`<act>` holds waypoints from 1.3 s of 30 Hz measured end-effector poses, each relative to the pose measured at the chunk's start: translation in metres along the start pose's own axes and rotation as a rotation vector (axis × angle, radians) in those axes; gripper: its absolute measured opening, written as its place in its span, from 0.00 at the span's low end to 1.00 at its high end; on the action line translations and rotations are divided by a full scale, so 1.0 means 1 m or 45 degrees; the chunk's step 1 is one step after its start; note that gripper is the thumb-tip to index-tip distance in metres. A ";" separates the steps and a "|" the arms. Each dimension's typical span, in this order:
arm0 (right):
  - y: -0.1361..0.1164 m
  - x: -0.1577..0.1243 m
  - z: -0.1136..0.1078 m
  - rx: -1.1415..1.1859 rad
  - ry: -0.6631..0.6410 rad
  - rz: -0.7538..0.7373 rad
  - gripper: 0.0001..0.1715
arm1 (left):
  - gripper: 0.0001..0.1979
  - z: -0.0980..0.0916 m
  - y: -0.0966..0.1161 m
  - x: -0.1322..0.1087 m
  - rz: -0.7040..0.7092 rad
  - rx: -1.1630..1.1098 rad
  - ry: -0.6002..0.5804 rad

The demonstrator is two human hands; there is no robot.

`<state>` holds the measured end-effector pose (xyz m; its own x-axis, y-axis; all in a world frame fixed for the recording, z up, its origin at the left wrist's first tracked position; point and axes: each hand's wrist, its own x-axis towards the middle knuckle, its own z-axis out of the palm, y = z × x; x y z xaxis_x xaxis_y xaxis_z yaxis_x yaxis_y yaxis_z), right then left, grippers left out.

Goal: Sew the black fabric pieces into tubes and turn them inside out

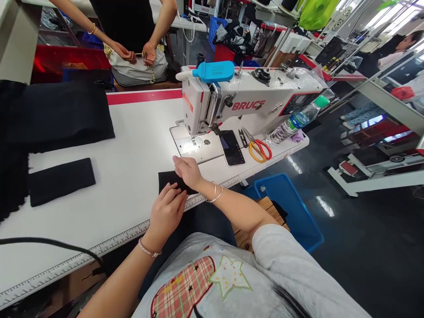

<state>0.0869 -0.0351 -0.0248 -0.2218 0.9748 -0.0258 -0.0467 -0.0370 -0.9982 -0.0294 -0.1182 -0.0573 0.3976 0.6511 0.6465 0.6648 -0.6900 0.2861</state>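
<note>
Black cloth (164,180), a small flat piece, lies under the person's two hands at the near edge of the white table (135,150) in the head view. Taking that piece as the clock's centre, with twelve pointing away from the wearer, the left hand (167,207) sits at six o'clock, fingers bent and loosely spread, the fingertips over the cloth. The right hand (188,172) covers the three o'clock end, wrist bent, its fingers curled inward; whether either hand pinches the fabric I cannot tell. The measuring scale (126,234) runs along the table edge just below.

At one o'clock is the metal needle plate (188,145) of the white sewing machine (247,93), whose body reaches out toward two, with a blue tag-like piece (217,71) across its head. Near two o'clock lie a dark phone (232,148) and, beyond it, scissors (253,141) with orange and red handles; a tilted bottle (294,124) is farther out. At nine o'clock rests a black strip (61,181), with a larger black fabric pile (59,117) at ten. At eleven, across the table, a co-worker (124,26) holds both hands near the waist.
</note>
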 end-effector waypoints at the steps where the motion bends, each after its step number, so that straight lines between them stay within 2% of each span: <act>1: 0.003 0.002 -0.001 -0.011 0.025 -0.029 0.33 | 0.05 0.000 0.000 0.000 -0.001 0.000 -0.003; 8: 0.013 0.005 -0.008 -0.079 0.047 -0.105 0.32 | 0.05 -0.002 0.000 0.000 -0.009 0.000 -0.009; 12: 0.007 -0.007 -0.018 -0.265 -0.035 -0.185 0.27 | 0.04 -0.006 0.001 0.002 -0.012 -0.004 -0.031; 16: 0.003 -0.020 -0.025 -0.584 -0.036 -0.233 0.20 | 0.03 -0.008 0.002 0.008 -0.053 0.002 -0.076; 20: 0.009 -0.034 -0.026 -1.053 0.004 -0.466 0.13 | 0.06 -0.010 0.003 0.014 -0.117 0.086 -0.111; 23: 0.014 -0.048 -0.025 -1.287 -0.019 -0.622 0.17 | 0.07 -0.015 0.003 0.020 -0.215 0.066 -0.150; 27: 0.019 -0.059 -0.023 -1.419 -0.086 -0.635 0.23 | 0.07 -0.020 -0.003 0.031 -0.355 -0.036 -0.317; 30: 0.021 -0.061 -0.022 -1.465 -0.088 -0.604 0.26 | 0.09 -0.018 -0.008 0.035 -0.364 -0.039 -0.384; 33: 0.021 -0.061 -0.023 -1.514 -0.093 -0.612 0.27 | 0.16 -0.012 -0.010 0.035 -0.336 0.016 -0.413; 36: 0.021 -0.062 -0.025 -1.554 -0.104 -0.629 0.29 | 0.24 -0.007 -0.007 0.030 -0.321 0.168 -0.491; 39: 0.020 -0.064 -0.026 -1.596 -0.102 -0.620 0.30 | 0.27 -0.004 -0.005 0.024 -0.336 0.298 -0.546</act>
<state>0.1250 -0.0922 -0.0443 -0.4957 0.8139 0.3032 0.7691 0.5735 -0.2820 -0.0261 -0.1001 -0.0400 0.3879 0.8965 0.2141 0.8801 -0.4292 0.2030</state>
